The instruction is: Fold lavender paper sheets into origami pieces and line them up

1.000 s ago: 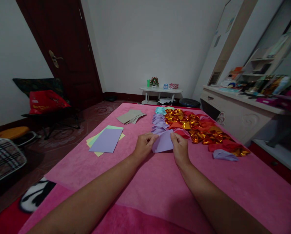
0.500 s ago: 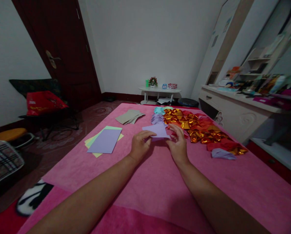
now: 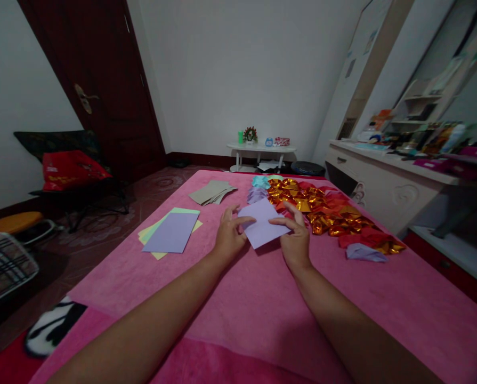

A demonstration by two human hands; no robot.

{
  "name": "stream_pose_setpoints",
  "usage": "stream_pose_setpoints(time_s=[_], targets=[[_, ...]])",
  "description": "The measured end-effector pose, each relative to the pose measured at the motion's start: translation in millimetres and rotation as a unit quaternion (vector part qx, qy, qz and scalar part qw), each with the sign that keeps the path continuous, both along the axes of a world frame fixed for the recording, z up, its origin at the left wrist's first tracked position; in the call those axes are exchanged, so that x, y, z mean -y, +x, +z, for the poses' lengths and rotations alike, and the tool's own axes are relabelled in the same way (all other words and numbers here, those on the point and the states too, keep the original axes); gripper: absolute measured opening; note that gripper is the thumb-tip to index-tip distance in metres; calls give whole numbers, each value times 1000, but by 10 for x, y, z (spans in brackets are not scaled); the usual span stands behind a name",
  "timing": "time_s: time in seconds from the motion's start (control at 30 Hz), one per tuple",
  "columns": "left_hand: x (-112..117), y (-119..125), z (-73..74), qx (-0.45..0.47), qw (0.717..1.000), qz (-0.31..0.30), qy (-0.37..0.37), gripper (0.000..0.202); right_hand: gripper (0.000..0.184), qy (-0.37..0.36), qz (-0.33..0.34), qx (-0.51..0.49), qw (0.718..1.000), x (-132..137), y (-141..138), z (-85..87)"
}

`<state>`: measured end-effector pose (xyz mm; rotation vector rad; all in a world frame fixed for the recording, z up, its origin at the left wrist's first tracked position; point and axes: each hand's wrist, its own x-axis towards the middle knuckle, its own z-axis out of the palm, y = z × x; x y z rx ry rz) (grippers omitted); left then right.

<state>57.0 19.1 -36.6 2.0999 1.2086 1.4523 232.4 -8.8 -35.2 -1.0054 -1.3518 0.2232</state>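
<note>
A piece of lilac paper [image 3: 262, 226] is held up between both hands over the pink blanket, one corner pointing toward me. My left hand [image 3: 231, 230] pinches its left side between thumb and fingers. On the right side, my right hand [image 3: 295, 234] grips it, the thumb lying on top. Whether the paper is one layer or folded, I cannot tell. Beyond the hands lie folded lilac paper pieces [image 3: 257, 194] and shiny gold folded pieces [image 3: 302, 202]. To the left rests a stack of lilac, green and yellow sheets [image 3: 172, 232].
Greyish paper sheets [image 3: 213, 192] are fanned at the far left of the pink blanket [image 3: 238, 309]. A single folded lilac piece [image 3: 366, 253] lies at the right. Behind stands a small white table [image 3: 262, 146]; a cluttered dresser [image 3: 386, 165] is on the right.
The lilac paper has turned so that a corner points toward me, and more of its face shows. My right thumb has moved onto it.
</note>
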Motion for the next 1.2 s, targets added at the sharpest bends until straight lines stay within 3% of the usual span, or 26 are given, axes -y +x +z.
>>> stream_pose_setpoints(time_s=[0.13,0.23,0.4,0.57,0.63,0.7,0.8,1.0,1.2], targets=[[-65,13,-78,104,988,-48,-104,34,39,-18,29,-14,999,-14,-12,-39],[-80,-1,-110,108,984,-101,-101,30,38,-44,51,10,998,27,-36,-61],[106,-144,23,-86,992,-90,28,28,33,-30,42,183,982,281,-37,32],[508,-374,223,-273,940,-137,154,22,33,36,146,368,918,658,57,75],[655,-455,225,-330,907,-201,166,24,33,41,166,401,900,807,75,54],[770,-527,187,-350,892,-239,157,24,30,8,186,431,883,940,77,41],[885,-624,120,-352,892,-256,119,30,31,-9,192,437,879,1083,87,54],[975,-734,87,-326,909,-256,45,35,40,-59,189,376,905,1143,192,70],[956,-653,143,-227,940,-250,-49,20,26,-191,207,266,922,1055,194,102]])
